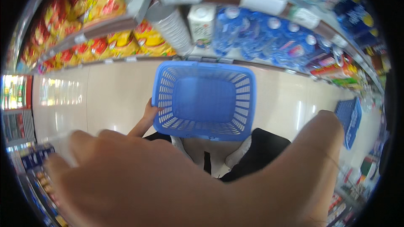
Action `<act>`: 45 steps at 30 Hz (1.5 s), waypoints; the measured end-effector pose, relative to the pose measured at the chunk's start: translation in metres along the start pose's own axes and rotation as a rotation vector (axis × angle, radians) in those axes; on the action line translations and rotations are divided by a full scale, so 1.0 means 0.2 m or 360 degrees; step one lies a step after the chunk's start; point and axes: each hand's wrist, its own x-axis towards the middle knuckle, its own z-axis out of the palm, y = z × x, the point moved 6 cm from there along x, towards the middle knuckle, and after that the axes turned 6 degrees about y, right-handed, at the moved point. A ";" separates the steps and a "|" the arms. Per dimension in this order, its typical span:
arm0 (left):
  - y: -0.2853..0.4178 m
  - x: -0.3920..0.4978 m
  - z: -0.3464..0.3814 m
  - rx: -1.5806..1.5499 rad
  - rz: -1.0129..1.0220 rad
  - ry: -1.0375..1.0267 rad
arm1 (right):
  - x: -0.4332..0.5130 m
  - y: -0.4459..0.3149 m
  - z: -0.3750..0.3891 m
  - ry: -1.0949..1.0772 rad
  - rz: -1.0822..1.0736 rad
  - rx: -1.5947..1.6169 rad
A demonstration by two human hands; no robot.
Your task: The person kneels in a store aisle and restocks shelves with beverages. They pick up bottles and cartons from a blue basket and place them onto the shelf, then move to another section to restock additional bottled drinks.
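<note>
A blue plastic shopping basket (205,101) hangs in front of my legs, with nothing inside it. My left hand (151,110) grips its left side, the thumb lying over the slotted wall and the fingers out of sight behind it. Very close to the camera and blurred, my right hand (107,167) reaches across the lower part of the view to the left, apart from the basket. Its fingers look bent, their tips hidden, and I make out nothing in them. The bent right arm covers much of the foreground.
Ahead runs a store shelf with yellow-and-red snack bags (123,42), a stack of round containers (170,28), a white carton (202,26) and blue-tinted water bottles (262,34). A second blue basket (348,121) stands on the right. Left are lit coolers (15,91) and packaged goods.
</note>
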 end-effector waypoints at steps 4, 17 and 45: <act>0.03 0.08 0.02 0.0431 0.0110 -0.0158 | 0.05 0.04 -0.26 0.0225 0.0150 -0.0122; 0.88 -0.71 0.35 0.1308 -0.0364 0.0162 | -1.31 0.12 -0.44 0.0805 0.1988 -0.0713; 2.47 -2.65 2.20 0.1494 0.0176 -0.1076 | -1.84 -3.92 -0.59 0.1917 -0.1809 0.0268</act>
